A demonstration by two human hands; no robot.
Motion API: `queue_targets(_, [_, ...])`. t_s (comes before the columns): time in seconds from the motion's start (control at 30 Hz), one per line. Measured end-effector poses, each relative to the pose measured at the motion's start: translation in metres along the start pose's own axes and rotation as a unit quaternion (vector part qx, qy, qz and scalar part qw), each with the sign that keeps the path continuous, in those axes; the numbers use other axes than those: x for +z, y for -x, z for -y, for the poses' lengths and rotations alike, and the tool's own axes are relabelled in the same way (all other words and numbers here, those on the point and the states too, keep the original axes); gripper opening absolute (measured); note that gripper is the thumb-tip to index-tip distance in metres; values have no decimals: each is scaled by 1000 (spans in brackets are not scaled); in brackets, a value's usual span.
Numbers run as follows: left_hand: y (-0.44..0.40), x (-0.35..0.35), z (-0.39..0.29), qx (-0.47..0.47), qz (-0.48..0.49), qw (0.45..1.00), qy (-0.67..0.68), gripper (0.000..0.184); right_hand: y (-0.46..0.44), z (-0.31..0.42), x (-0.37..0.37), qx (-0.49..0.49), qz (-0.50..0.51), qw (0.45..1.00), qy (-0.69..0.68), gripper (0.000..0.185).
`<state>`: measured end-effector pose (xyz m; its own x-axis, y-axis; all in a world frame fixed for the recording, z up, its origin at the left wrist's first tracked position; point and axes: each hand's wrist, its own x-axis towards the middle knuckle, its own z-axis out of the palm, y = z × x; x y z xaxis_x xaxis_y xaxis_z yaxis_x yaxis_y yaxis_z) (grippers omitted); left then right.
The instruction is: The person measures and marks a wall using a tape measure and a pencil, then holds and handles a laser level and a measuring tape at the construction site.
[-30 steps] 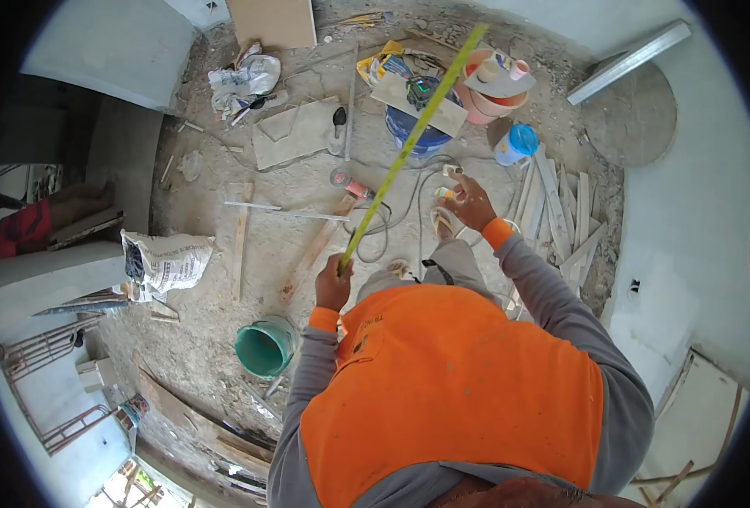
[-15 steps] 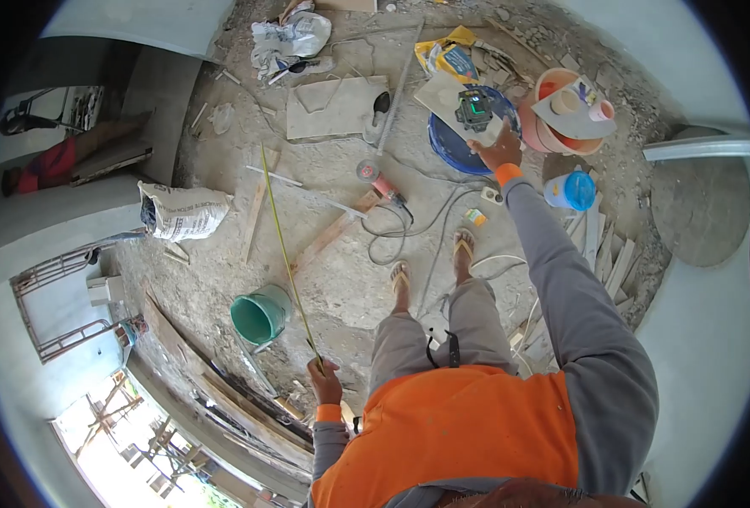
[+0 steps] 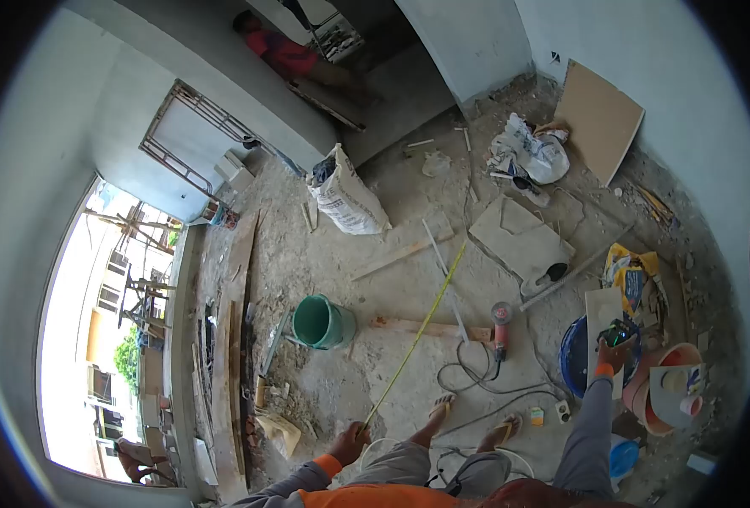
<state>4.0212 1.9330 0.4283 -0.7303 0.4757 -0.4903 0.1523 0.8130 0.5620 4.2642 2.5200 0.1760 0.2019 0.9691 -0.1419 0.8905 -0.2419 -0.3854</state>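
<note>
My left hand [image 3: 350, 444] is closed round the near end of a long, thin yellow tape measure [image 3: 417, 337], its blade stretched out over the floor. At the right, my right hand [image 3: 614, 356] grips a small dark laser level [image 3: 617, 331] with a green glow. The level is over a pale board [image 3: 603, 306] lying across a blue tub [image 3: 573, 360]. My fingers partly cover the level. Beside the tub stands an orange bucket [image 3: 643, 406] with a board and cups on top.
A red angle grinder [image 3: 500, 326] and its cable lie ahead of my feet. A green bucket [image 3: 322, 323], a white sack [image 3: 348, 199], planks [image 3: 227, 381] and a large tile [image 3: 515, 241] are on the floor. Another person [image 3: 286, 52] is in the doorway.
My view has swung left and up. The tape's far end now points up to the right in view. My right hand has moved from the board's edge onto the laser level.
</note>
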Motion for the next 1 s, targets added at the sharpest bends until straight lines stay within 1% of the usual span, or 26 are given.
queue_targets(0.03, [-2, 0, -4, -14, 3, 1000, 4, 24, -2, 3, 0, -2, -2, 1000, -2, 99])
queue_targets(0.1, [-8, 2, -7, -17, 6, 1000, 0, 25, 7, 16, -16, 30, 5, 999, 14, 98])
queue_targets(0.13, [-11, 2, -8, -20, 10, 1000, -7, 26, 0, 8, -3, 27, -16, 999, 19, 97])
queue_targets(0.17, [-14, 2, -9, -21, 9, 1000, -7, 26, 1, 11, -6, 26, -15, 999, 19, 97])
queue_targets(0.23, [-21, 3, -11, 26, 9, 999, -23, 24, 5, 18, -14, 44, 1, 999, 21, 97])
queue_targets(0.27, [-23, 2, -13, 25, 10, 999, -23, 24, 3, 15, -10, 43, 2, 999, 22, 97])
queue_targets(0.33, [-29, 3, -17, 62, 4, 998, -32, 23, -4, 3, 3, 32, -7, 999, -4, 96])
queue_targets(0.37, [-31, 5, -17, 61, 6, 998, -30, 23, -4, 1, 5, 31, -8, 999, -2, 96])
queue_targets(0.43, [-37, 7, -15, 26, 29, 999, -12, 21, -6, 0, 9, 29, -7, 999, -26, 94])
queue_targets(0.47, [-37, 6, -24, 26, 28, 999, -10, 21, -4, 1, 5, 28, -8, 999, -26, 94])
queue_targets(0.53, [-33, 3, -48, 9, 35, 999, -15, 22, 3, 3, -4, -32, -49, 998, -27, 92])
queue_targets(0.63, [-32, 6, -49, 1, 39, 999, 0, 24, -3, -11, 6, -57, -60, 995, -62, 91])
queue_targets(0.77, [-33, 15, -37, 6, 44, 998, 34, 25, 3, -4, -16, -58, -42, 997, -31, 90])
queue_targets(0.83, [-34, 18, -37, -15, 48, 998, 41, 26, 3, -6, -15, -71, -44, 996, -34, 90])
queue_targets(0.87, [-34, 21, -34, -14, 48, 998, 42, 26, 3, -5, -16, -72, -46, 996, -34, 90])
queue_targets(0.93, [-35, 26, -25, 28, 30, 999, 29, 25, 6, -4, -17, -90, -49, 994, -48, 90])
queue_targets(1.0, [-36, 28, -21, 37, 26, 999, 31, 25, 0, -12, -8, -92, -51, 993, -46, 90])
